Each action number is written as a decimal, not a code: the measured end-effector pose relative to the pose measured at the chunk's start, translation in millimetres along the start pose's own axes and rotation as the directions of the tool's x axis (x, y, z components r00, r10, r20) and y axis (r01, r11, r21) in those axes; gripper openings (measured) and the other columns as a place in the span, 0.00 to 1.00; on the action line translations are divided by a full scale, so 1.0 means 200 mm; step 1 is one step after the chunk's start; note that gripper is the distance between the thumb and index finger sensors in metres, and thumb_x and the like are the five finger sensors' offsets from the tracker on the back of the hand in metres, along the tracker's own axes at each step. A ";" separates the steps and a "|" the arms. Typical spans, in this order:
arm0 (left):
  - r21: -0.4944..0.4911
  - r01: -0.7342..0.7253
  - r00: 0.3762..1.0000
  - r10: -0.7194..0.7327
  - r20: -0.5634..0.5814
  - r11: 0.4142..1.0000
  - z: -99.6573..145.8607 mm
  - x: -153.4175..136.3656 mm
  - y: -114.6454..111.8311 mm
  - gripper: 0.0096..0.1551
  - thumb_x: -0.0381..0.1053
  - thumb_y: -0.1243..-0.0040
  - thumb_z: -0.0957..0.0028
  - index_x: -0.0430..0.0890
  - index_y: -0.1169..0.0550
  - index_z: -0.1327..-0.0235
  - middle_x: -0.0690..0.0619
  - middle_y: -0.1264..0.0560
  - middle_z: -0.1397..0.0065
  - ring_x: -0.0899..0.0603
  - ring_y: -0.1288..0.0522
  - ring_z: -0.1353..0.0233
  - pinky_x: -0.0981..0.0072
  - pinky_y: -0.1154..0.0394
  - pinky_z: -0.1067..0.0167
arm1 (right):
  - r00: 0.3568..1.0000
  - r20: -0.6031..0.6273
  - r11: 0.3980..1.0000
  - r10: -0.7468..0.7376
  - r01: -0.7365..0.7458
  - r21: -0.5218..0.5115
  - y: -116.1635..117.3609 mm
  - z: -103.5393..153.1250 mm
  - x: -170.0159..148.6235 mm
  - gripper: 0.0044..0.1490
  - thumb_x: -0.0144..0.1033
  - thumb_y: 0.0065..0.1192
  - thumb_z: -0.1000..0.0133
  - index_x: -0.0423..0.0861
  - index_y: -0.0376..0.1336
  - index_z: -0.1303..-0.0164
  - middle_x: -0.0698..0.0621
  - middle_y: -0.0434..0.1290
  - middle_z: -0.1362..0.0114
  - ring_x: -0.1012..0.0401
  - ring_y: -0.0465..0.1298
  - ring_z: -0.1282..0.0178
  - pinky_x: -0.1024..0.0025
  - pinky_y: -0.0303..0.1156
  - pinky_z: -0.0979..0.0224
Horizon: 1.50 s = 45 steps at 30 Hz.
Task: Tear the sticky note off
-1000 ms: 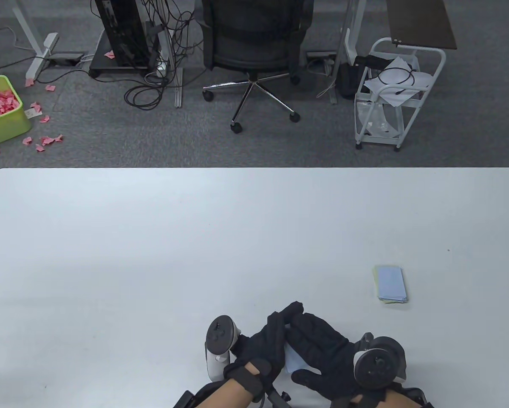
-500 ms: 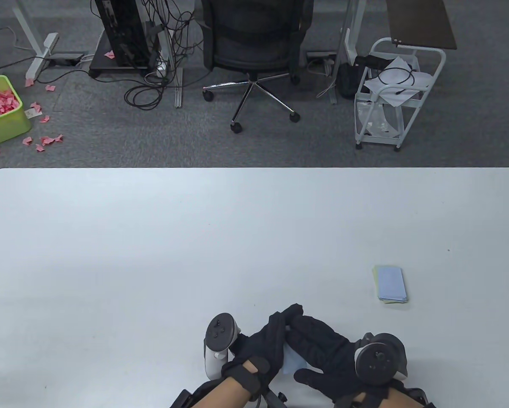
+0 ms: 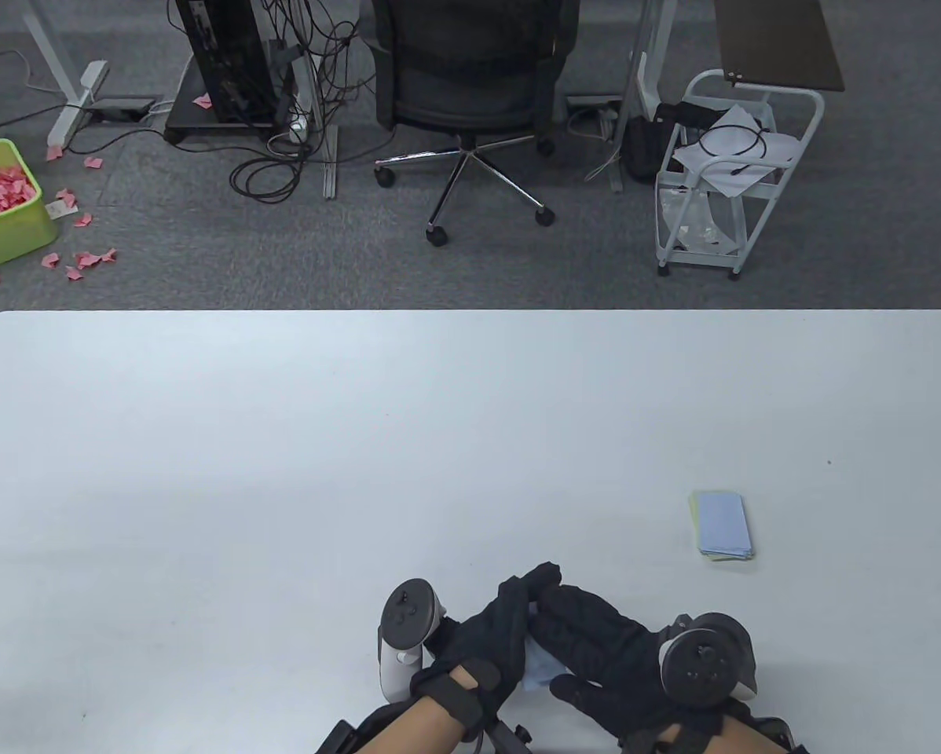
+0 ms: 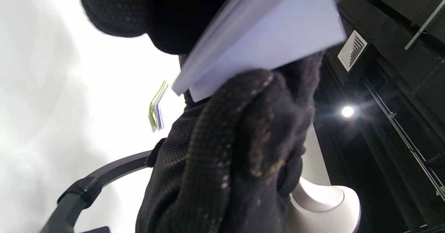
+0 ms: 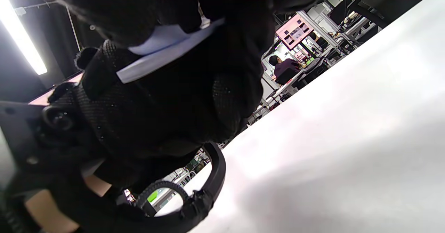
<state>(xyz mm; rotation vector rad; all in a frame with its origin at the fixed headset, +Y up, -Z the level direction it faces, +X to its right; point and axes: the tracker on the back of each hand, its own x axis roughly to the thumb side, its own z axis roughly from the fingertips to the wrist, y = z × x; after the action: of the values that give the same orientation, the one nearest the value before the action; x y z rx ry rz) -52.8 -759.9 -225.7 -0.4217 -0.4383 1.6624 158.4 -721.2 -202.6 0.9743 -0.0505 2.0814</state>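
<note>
Holding: pale blue sticky-note pad (image 3: 540, 666) gripped between both black-gloved hands, low over the near edge of the white table (image 3: 282, 440).
Left hand (image 3: 490, 632): fingers closed round the pad's left side; in the left wrist view two pale sheets spread apart in a narrow wedge (image 4: 264, 38).
Right hand (image 3: 596, 648): fingers closed over the pad's right side, thumb underneath; in the right wrist view pale blue paper pinched among the fingers (image 5: 167, 52).
Progress: top sheet seemingly peeled partway, not yet free; judged mid-tear.
Remaining: pulling the sheet clear of the pad, presumably laying it aside.
Elsewhere: flat stack of blue and yellow-green paper sheets (image 3: 722, 525) on the table, well apart to the right.
</note>
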 end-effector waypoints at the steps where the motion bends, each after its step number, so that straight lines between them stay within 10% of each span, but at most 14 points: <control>1: 0.001 -0.006 1.000 0.006 0.000 1.000 0.00 0.00 0.00 0.49 0.69 0.72 0.36 0.39 0.43 0.10 0.37 0.32 0.27 0.35 0.26 0.40 0.41 0.27 0.41 | 1.000 0.010 0.999 0.020 -0.020 -0.035 0.00 0.00 0.01 0.34 0.47 0.62 0.46 0.50 0.59 0.30 0.51 0.54 0.19 0.46 0.55 0.19 0.51 0.59 0.23; 6: 0.042 -0.059 0.998 0.057 0.031 0.997 0.00 0.01 -0.03 0.50 0.70 0.74 0.36 0.39 0.43 0.10 0.38 0.33 0.26 0.35 0.27 0.39 0.40 0.28 0.40 | 0.977 0.075 0.974 0.202 -0.192 -0.119 0.02 0.00 0.06 0.35 0.45 0.63 0.45 0.49 0.56 0.29 0.47 0.54 0.20 0.44 0.56 0.21 0.50 0.60 0.24; 45: 0.042 -0.332 0.942 0.330 0.056 0.942 -0.01 0.03 -0.01 0.50 0.67 0.69 0.37 0.31 0.36 0.17 0.40 0.24 0.31 0.30 0.16 0.45 0.41 0.15 0.50 | 0.983 0.141 0.970 0.114 -0.079 -0.230 0.04 0.02 0.12 0.29 0.43 0.59 0.44 0.52 0.59 0.32 0.54 0.56 0.23 0.54 0.49 0.18 0.53 0.55 0.20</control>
<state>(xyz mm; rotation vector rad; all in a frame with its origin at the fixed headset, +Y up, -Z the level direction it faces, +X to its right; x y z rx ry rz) -50.8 -753.6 -225.8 -0.4354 -0.3742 2.0103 146.7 -712.7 -180.8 1.0065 -0.4115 2.0317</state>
